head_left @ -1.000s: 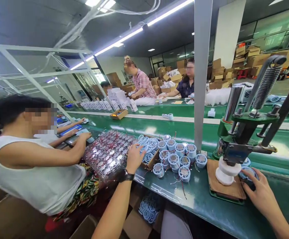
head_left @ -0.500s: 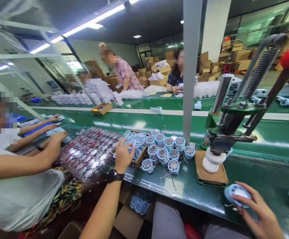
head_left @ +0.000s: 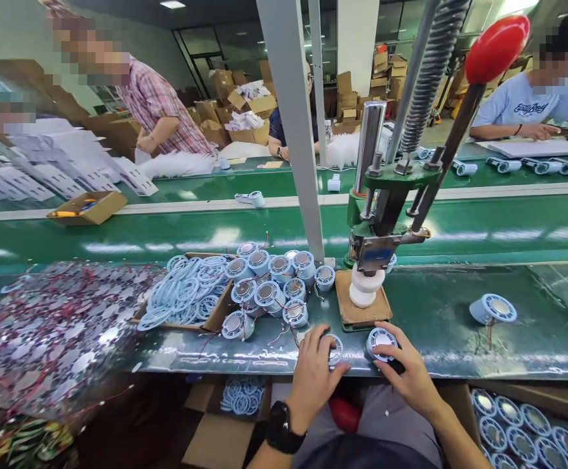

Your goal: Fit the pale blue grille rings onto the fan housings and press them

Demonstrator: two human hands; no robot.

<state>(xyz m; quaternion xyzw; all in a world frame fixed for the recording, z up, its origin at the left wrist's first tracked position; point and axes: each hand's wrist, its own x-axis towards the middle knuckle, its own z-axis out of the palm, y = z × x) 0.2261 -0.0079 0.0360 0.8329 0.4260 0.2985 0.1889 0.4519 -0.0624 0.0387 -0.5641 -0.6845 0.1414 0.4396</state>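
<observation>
My left hand [head_left: 313, 365] grips a light blue plastic ring [head_left: 341, 350] at the bench's front edge, its far side covered by my fingers. A hand's width away, my right hand [head_left: 408, 368] has thumb and fingers around a round light blue housing [head_left: 380, 340] with a silver metal disc in its face. Just behind both hands stands a green hand press [head_left: 379, 251] with a red lever knob and a white pressing head, over a brown pad [head_left: 345, 306]. Several similar housings [head_left: 269, 296] with thin wires are clustered behind my left hand.
A cardboard box of blue rings [head_left: 186, 290] and a heap of metal plates with red wires [head_left: 59, 339] lie left. One housing [head_left: 494, 308] sits right. Below is a box of finished-looking discs [head_left: 523, 430]. A grey post [head_left: 298, 130] rises behind. People work across the conveyor.
My left hand has come from the ring box to the bench front with a ring. My right hand has brought the housing leftward beside it. The view has swung right.
</observation>
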